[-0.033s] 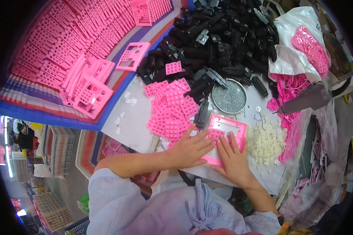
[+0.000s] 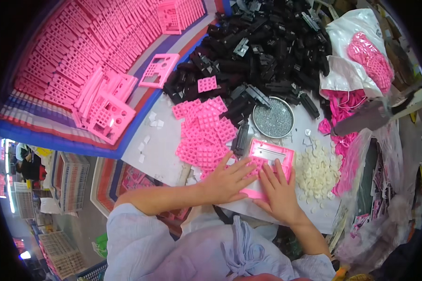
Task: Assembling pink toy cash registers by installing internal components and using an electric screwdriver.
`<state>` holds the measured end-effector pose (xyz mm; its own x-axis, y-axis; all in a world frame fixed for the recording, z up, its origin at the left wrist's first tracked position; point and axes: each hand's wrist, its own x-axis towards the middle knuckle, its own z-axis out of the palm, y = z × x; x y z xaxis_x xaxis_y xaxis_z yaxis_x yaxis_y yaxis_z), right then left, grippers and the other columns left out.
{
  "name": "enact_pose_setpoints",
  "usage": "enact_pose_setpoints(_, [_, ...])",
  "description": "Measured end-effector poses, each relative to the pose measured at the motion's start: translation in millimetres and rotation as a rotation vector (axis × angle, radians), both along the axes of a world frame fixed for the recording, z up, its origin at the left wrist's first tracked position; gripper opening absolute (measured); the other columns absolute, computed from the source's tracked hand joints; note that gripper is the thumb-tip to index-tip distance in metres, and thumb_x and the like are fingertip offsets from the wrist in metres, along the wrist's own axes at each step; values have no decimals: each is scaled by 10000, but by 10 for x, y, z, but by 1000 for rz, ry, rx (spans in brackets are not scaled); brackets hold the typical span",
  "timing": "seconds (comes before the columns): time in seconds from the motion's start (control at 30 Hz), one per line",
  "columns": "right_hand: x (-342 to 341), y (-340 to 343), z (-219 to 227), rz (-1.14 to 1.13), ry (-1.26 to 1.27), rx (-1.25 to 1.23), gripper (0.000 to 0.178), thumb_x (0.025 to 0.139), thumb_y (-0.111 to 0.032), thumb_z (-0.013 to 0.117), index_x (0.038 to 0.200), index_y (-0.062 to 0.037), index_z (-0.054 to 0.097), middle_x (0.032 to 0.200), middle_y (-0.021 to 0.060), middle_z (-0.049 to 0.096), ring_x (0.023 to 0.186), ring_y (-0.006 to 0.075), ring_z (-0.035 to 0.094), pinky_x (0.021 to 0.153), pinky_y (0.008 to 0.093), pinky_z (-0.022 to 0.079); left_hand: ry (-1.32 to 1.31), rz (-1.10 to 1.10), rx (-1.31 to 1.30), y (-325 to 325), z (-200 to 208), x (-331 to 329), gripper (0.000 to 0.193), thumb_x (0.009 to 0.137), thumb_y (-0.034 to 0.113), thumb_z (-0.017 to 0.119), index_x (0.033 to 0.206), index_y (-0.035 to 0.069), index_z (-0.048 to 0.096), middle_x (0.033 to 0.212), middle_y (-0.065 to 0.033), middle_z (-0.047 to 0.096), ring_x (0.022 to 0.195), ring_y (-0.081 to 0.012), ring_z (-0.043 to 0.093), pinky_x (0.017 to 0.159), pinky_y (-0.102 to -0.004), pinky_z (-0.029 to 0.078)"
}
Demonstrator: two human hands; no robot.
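Left hand (image 2: 226,180) and right hand (image 2: 278,191): fingers spread on rectangular pink plastic casing (image 2: 255,188). Small dark marking on white plastic bag (image 2: 354,29): illegible.

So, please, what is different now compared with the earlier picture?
Very little: the dark tool at the right seems to have shifted slightly up and right, and the whole view has moved a bit. No grip visibly changed. The left hand and right hand stay spread over the pink casing; the pink keypads lie as before.
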<state>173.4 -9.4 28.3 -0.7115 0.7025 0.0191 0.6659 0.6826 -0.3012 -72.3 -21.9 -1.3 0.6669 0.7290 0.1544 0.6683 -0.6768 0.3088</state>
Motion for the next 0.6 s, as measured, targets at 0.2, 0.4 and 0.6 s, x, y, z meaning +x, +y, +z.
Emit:
enact_pose_setpoints(0.2, [483, -437, -12, -198, 734, -74, 366, 832, -236, 723, 1103, 4, 674, 1108, 128, 661, 1008, 335, 605, 846, 439, 482, -396, 50, -30, -63, 194, 143, 595, 792, 214, 730, 1342, 72, 551, 1326, -186, 532, 1291, -387, 472, 1087, -592, 302])
enact_pose_setpoints(0.4, [957, -2375, -843, -1198, 742, -416, 127, 908, -120, 657, 958, -14, 708, 776, 84, 655, 657, 171, 589, 577, 325, 449, -763, 224, -27, -279, 267, 225, 401, 828, 37, 595, 1223, -33, 585, 1259, -212, 564, 1187, -360, 528, 1050, -476, 389])
enact_pose_setpoints(0.6, [892, -4761, -1647, -1929, 539, -431, 160, 929, -122, 583, 918, -17, 703, 720, 54, 645, 635, 109, 567, 568, 294, 462, -798, -25, -138, -300, 435, 349, 317, 974, 34, 525, 1267, -81, 562, 1275, -195, 578, 1247, -313, 523, 1092, -445, 387])
